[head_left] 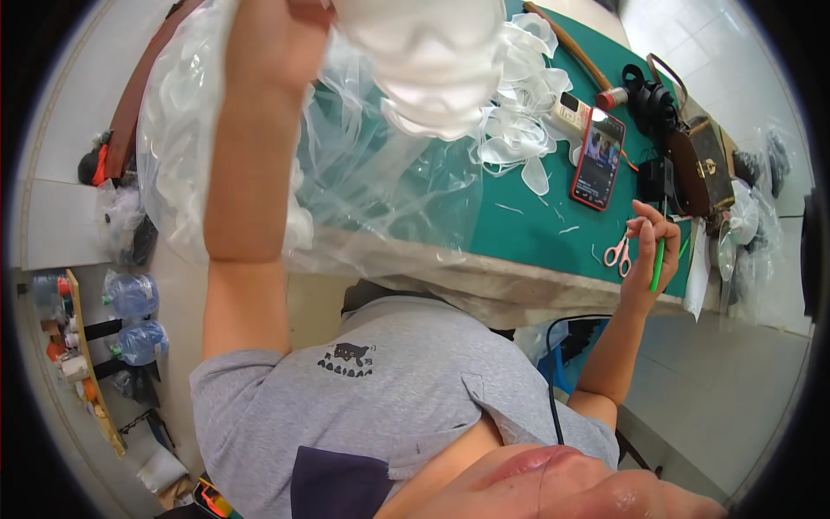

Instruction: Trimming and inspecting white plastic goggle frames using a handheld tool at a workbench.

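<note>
My left hand (275, 48) is raised at the top, smeared by motion, its fingers partly cut off by the picture's edge. Its curled fingers meet the edge of a white, glossy moulded piece (424, 43) with a wavy rim; several like it seem stacked below. On the right, my right hand (653, 246) is closed around a slim tool with green handles (658, 266) and a thin metal tip. Close by its fingers lie pink-handled scissors (618, 256). A large clear plastic bag (380, 199) spreads under my left arm, with white pieces (177, 173) inside.
Translucent offcuts (519, 130) heap on the green mat (519, 221). A red-cased phone (598, 160) leans on a pale box (571, 112). Beyond are a wooden-handled tool (571, 48), black headphones (648, 99) and a brown bag (705, 169). A black cable (553, 372) hangs before me.
</note>
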Demonstrator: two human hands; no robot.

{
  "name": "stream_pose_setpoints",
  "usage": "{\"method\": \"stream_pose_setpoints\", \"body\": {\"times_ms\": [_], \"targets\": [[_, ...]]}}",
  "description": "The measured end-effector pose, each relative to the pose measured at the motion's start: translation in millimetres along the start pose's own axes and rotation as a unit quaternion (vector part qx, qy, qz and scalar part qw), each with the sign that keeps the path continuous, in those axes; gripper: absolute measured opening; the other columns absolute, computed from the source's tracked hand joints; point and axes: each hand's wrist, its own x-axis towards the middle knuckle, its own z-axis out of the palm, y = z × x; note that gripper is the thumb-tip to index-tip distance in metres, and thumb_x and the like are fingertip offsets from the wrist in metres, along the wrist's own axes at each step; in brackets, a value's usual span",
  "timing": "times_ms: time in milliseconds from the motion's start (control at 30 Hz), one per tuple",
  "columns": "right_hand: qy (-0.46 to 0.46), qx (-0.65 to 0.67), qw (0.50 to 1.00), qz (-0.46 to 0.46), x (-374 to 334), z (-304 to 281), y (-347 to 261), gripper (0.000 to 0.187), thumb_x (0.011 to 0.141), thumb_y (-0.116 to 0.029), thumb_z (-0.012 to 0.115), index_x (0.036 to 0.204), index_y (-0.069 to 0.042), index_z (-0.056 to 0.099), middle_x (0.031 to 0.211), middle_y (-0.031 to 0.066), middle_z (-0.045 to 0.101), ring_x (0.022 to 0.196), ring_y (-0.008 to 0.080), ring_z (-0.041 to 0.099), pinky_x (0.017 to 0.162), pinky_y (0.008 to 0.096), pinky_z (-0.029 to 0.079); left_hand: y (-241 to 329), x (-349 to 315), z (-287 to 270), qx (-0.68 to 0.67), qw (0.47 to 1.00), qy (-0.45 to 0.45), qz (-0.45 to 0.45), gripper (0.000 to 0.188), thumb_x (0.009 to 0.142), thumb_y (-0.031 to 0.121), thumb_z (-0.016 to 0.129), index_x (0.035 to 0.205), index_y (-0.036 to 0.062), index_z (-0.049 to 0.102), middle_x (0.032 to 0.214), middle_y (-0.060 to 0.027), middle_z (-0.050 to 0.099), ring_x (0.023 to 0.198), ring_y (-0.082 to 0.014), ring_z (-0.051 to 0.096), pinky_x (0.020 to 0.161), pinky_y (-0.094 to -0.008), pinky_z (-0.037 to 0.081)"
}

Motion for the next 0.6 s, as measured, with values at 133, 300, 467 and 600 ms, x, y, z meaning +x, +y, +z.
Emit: {"method": "stream_pose_setpoints", "body": {"times_ms": [133,300,467,600], "targets": [[-0.059,0.012,0.997,0.051,41.7,40.5,24.4,0.01,0.093,-0.01,0.053,0.086,-0.003,0.051,0.104,0.0175,0.063,0.076,0.0095,0.053,0.073,0.0249,0.045,-92.0,-17.9,-62.2,-0.054,0.975,0.058,-0.209,0.038,0.093,0.029,0.056,0.12,0.002,0.054,0.12,-0.0065,0.059,0.113,-0.0182,0.054,0.098,-0.0363,0.04],[-0.136,0.046,0.986,0.078,88.3,110.1,48.2,0.027,0.096,-0.015,0.049,0.113,0.004,0.057,0.108,0.0165,0.062,0.076,0.0104,0.053,0.074,0.0251,0.045,-130.2,-34.8,-77.0,-0.114,0.957,0.08,-0.254,0.045,0.097,0.031,0.048,0.13,0.0012,0.044,0.13,-0.0086,0.052,0.12,-0.0213,0.05,0.105,-0.0405,0.036],[-0.257,0.1,0.96,-0.053,110.7,174.0,54.6,0.034,0.099,-0.021,0.044,0.117,0.005,0.056,0.097,0.011,0.062,0.079,0.0123,0.056,0.072,0.0256,0.047,-156.5,-37.9,-86.5,-0.182,0.943,0.001,-0.28,0.051,0.097,0.033,0.043,0.135,-0.001,0.035,0.133,-0.0134,0.048,0.123,-0.023,0.047,0.107,-0.0401,0.036],[-0.268,0.251,0.925,0.096,101.1,212.2,59.1,0.015,0.094,-0.011,0.055,0.1,0.003,0.056,0.096,0.012,0.062,0.086,0.0164,0.061,0.076,0.0271,0.047,-176.4,-34.8,-91.2,-0.176,0.942,-0.024,-0.284,0.049,0.097,0.03,0.045,0.135,0.0009,0.035,0.132,-0.012,0.048,0.123,-0.0227,0.047,0.106,-0.0412,0.036]]}}
